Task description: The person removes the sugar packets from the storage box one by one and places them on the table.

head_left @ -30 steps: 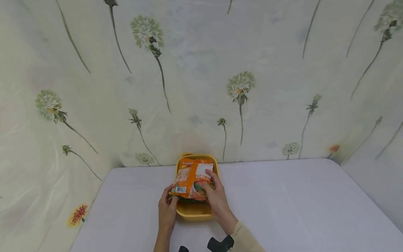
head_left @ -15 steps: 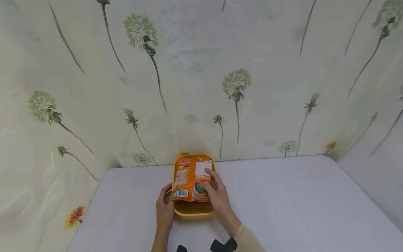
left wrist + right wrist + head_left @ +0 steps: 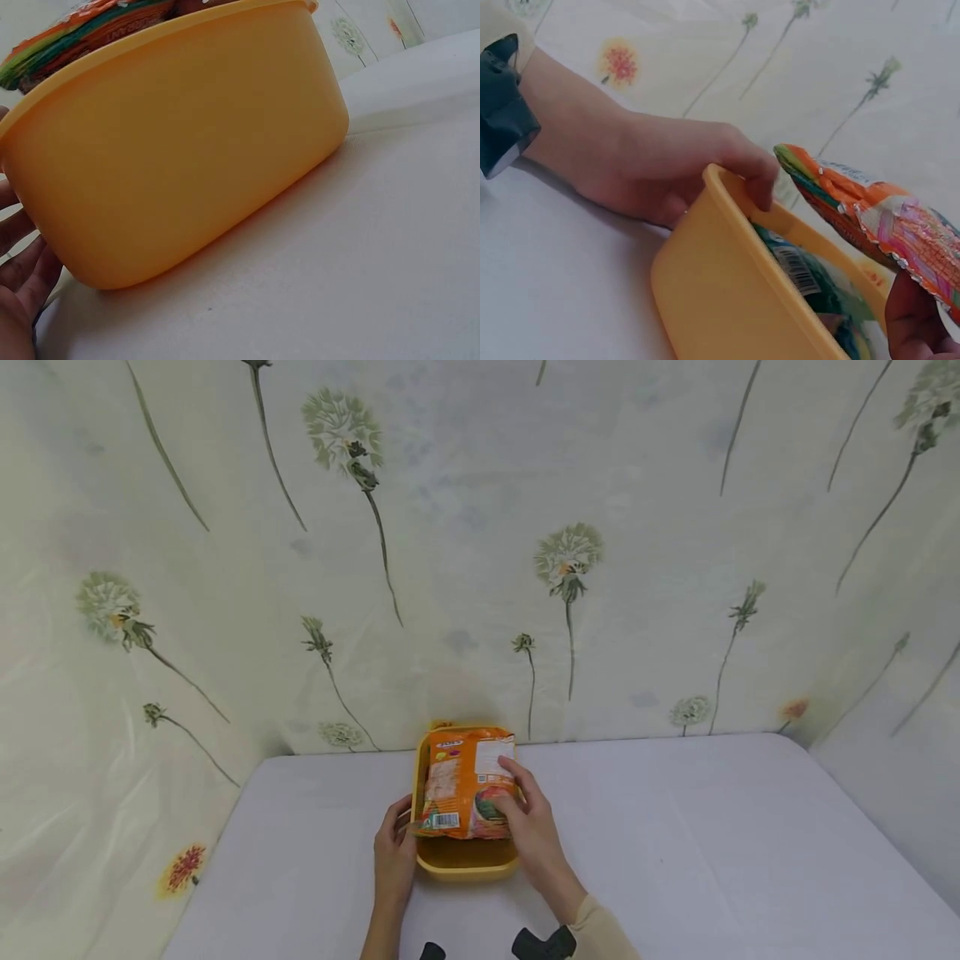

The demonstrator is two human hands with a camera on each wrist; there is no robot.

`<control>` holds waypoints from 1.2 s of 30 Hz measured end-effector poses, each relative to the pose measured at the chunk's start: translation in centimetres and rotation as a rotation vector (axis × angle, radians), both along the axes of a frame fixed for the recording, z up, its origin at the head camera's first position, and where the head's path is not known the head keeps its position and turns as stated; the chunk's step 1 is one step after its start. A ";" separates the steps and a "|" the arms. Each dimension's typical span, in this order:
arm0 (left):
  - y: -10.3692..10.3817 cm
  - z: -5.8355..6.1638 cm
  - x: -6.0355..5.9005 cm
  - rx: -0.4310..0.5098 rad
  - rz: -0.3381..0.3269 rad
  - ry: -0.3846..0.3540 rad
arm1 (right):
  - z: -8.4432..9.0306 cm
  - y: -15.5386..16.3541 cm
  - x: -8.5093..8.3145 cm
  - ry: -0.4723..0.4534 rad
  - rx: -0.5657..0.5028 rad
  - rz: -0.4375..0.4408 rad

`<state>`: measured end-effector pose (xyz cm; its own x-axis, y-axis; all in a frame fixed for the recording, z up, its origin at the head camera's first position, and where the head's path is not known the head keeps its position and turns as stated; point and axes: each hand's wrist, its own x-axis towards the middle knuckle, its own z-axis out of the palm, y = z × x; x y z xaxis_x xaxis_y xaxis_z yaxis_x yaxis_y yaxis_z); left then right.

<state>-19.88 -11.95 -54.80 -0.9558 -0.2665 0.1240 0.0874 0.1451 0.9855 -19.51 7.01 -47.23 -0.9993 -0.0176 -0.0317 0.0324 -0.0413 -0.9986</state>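
Observation:
An orange packet, seemingly instant noodles, is above a yellow plastic basin. My right hand pinches it along the right edge; its thumb and fingers also show at the lower right in the right wrist view. The packet tilts over the opening, clear of the near rim in that view. At the basin's left side my left hand grips the rim, thumb inside and other fingers against the outer wall. Inside lies a green packet with a barcode, partly hidden by the wall.
The basin stands on a table with a white cloth, close to the back edge. Behind and at the sides hangs a flower-printed sheet. Dark devices are strapped near the wrists.
The orange packet has moved a little right relative to the basin and turned straighter, with my right hand holding it. My left hand stays at the basin's left side.

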 end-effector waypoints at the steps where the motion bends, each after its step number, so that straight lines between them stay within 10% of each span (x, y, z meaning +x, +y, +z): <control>1: 0.0 0.0 0.0 -0.001 -0.002 0.007 | 0.0 0.2 0.0 0.002 -0.005 -0.002; 36: -0.4 0.0 0.1 0.020 -0.016 -0.068 | -1.3 3.8 0.3 -0.006 -0.157 0.006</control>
<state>-19.81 -12.30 -54.85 -0.9661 -0.2527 0.0535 0.0224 0.1244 0.9920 -19.22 10.82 -48.55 -0.9990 -0.0283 -0.0340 0.0389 -0.1969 -0.9797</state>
